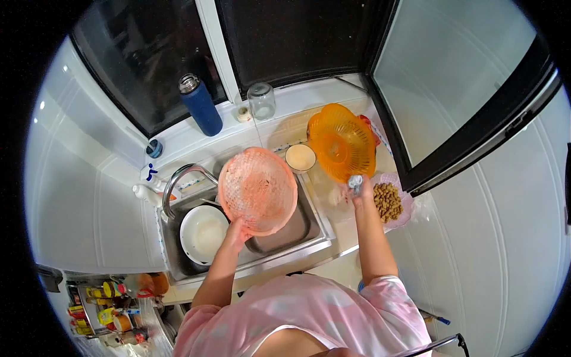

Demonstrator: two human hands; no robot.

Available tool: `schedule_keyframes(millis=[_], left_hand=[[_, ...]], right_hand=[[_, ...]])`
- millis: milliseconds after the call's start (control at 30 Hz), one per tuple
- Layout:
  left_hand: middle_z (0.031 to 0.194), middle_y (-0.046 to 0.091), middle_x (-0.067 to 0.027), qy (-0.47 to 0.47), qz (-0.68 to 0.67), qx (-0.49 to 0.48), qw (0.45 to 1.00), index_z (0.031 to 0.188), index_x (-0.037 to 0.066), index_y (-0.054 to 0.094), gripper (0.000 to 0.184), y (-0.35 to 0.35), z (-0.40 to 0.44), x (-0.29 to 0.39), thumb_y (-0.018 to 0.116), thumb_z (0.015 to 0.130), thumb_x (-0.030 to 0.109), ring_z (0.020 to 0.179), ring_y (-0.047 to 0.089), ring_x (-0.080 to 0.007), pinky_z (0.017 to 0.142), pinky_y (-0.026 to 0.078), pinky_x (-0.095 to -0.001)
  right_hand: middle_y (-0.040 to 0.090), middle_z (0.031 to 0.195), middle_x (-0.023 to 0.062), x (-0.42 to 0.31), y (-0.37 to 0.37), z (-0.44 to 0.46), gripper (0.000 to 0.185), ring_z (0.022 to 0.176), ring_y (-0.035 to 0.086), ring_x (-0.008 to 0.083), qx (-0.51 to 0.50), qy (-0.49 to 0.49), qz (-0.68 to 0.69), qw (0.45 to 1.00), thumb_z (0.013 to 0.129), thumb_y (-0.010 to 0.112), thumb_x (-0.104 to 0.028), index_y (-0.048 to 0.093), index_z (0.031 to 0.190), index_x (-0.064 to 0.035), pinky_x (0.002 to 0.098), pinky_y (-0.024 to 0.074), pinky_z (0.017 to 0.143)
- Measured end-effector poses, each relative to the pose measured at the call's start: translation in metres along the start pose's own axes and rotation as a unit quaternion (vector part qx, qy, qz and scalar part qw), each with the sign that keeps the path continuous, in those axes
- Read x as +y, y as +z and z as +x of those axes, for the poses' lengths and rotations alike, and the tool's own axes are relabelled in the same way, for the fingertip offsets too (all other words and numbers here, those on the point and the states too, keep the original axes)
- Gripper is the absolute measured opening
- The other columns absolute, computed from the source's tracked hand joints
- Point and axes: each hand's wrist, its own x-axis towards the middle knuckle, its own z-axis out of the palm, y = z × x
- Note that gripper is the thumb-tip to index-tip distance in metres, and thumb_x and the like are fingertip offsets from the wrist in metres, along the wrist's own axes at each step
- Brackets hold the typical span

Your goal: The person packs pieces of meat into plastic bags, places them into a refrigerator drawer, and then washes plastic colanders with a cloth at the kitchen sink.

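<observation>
Held up over the sink (pixel 325 226) is a pink plastic colander (pixel 256 190), gripped at its near rim by the left hand (pixel 238 232). The fingers are closed narrowly on the rim, partly hidden beneath it; how far they are wrapped under cannot be told. The open side is turned upward, probably so that the perforated inside is shown and any drips are caught by the sink.

Right of the sink, a small grey-white item (pixel 355 182) is pinched in the right hand (pixel 361 191), fingers drawn in close around it; its kind cannot be made out. An orange slotted colander (pixel 345 143) is seen tilted just beyond these fingers; whether its rim is touched or gripped cannot be told.

In the left part of the sink, a white basin (pixel 203 235) is set near the faucet (pixel 167 193), presumably within reach of its water. Farther right of the sink, peanut-like pieces (pixel 386 202) are gathered in a pinkish dish (pixel 406 202), likely kept together by its raised edge.
</observation>
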Motion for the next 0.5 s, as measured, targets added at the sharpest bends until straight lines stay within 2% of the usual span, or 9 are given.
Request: schedule_keyframes(millis=[67, 100, 200, 233, 333, 400, 467, 500], left_hand=[[0.111, 0.056, -0.0102, 0.018, -0.022, -0.014, 0.999, 0.121, 0.007, 0.042, 0.039, 0.008, 0.009, 0.0, 0.048, 0.087, 0.024, 0.099, 0.057, -0.0221, 0.081, 0.048, -0.0365], [0.111, 0.056, -0.01, 0.031, -0.033, -0.013, 0.999, 0.121, 0.008, 0.042, 0.039, 0.015, 0.013, 0.0, 0.048, 0.087, 0.025, 0.098, 0.057, -0.0218, 0.082, 0.048, -0.0367], [0.115, 0.054, -0.0095, 0.056, -0.059, -0.024, 0.996, 0.123, 0.007, 0.041, 0.041, 0.022, 0.021, -0.002, 0.048, 0.086, 0.024, 0.102, 0.055, -0.0223, 0.087, 0.046, -0.0377], [0.117, 0.053, -0.0093, 0.061, -0.066, -0.03, 0.995, 0.124, 0.007, 0.041, 0.041, 0.021, 0.023, -0.003, 0.048, 0.086, 0.023, 0.104, 0.054, -0.0226, 0.089, 0.045, -0.0381], [0.121, 0.05, -0.0086, 0.098, -0.088, -0.011, 0.991, 0.126, 0.007, 0.039, 0.043, 0.062, -0.009, 0.012, 0.047, 0.085, 0.021, 0.111, 0.049, -0.0241, 0.095, 0.04, -0.0391], [0.124, 0.048, -0.0078, 0.064, -0.097, -0.072, 0.991, 0.127, 0.007, 0.038, 0.045, 0.044, 0.001, 0.002, 0.046, 0.086, 0.021, 0.115, 0.046, -0.0244, 0.098, 0.038, -0.0401], [0.123, 0.047, -0.0066, 0.028, -0.095, -0.106, 0.989, 0.127, 0.008, 0.039, 0.044, 0.029, 0.006, -0.007, 0.046, 0.086, 0.021, 0.115, 0.045, -0.024, 0.098, 0.037, -0.0404], [0.122, 0.048, -0.0059, 0.012, -0.088, -0.108, 0.99, 0.125, 0.008, 0.04, 0.042, 0.026, 0.006, -0.008, 0.046, 0.086, 0.021, 0.114, 0.046, -0.0235, 0.098, 0.037, -0.0403]], right_hand=[[0.059, 0.071, 0.0049, 0.002, -0.003, -0.021, 0.024, 0.052, 0.055, 0.019, -0.013, -0.056, 0.0, 0.998, 0.087, 0.042, -0.029, 0.053, 0.083, -0.0082, 0.0302, 0.0413, 0.037], [0.06, 0.077, 0.0037, -0.003, 0.002, -0.044, 0.018, 0.055, 0.055, 0.0171, 0.062, -0.078, -0.047, 0.994, 0.086, 0.047, -0.022, 0.055, 0.088, -0.0059, 0.0283, 0.04, 0.039], [0.06, 0.081, 0.0013, 0.007, -0.008, -0.065, 0.017, 0.057, 0.055, 0.0142, 0.045, -0.27, -0.094, 0.957, 0.084, 0.051, -0.015, 0.056, 0.096, -0.0046, 0.0271, 0.0381, 0.04], [0.057, 0.075, -0.0011, 0.008, -0.019, -0.072, 0.022, 0.053, 0.051, 0.0108, 0.039, -0.231, -0.169, 0.958, 0.082, 0.054, -0.014, 0.057, 0.102, -0.0048, 0.0252, 0.0355, 0.039], [0.055, 0.07, -0.0016, 0.028, -0.007, -0.108, 0.022, 0.048, 0.047, 0.0089, 0.051, -0.23, -0.24, 0.942, 0.081, 0.055, -0.017, 0.057, 0.1, -0.0058, 0.0229, 0.0342, 0.038], [0.054, 0.068, -0.0017, 0.045, 0.003, -0.127, 0.02, 0.047, 0.045, 0.0075, 0.038, -0.2, -0.253, 0.946, 0.081, 0.055, -0.016, 0.058, 0.097, -0.0046, 0.0217, 0.0339, 0.038], [0.057, 0.072, -0.0004, 0.067, -0.004, -0.132, 0.02, 0.053, 0.05, 0.0084, 0.036, -0.123, -0.262, 0.957, 0.081, 0.055, -0.016, 0.059, 0.096, -0.0042, 0.0223, 0.0394, 0.044], [0.059, 0.076, 0.0006, 0.078, -0.003, -0.137, 0.02, 0.059, 0.052, 0.0092, 0.018, -0.128, -0.249, 0.96, 0.081, 0.055, -0.015, 0.059, 0.097, -0.0035, 0.0228, 0.0415, 0.05]])
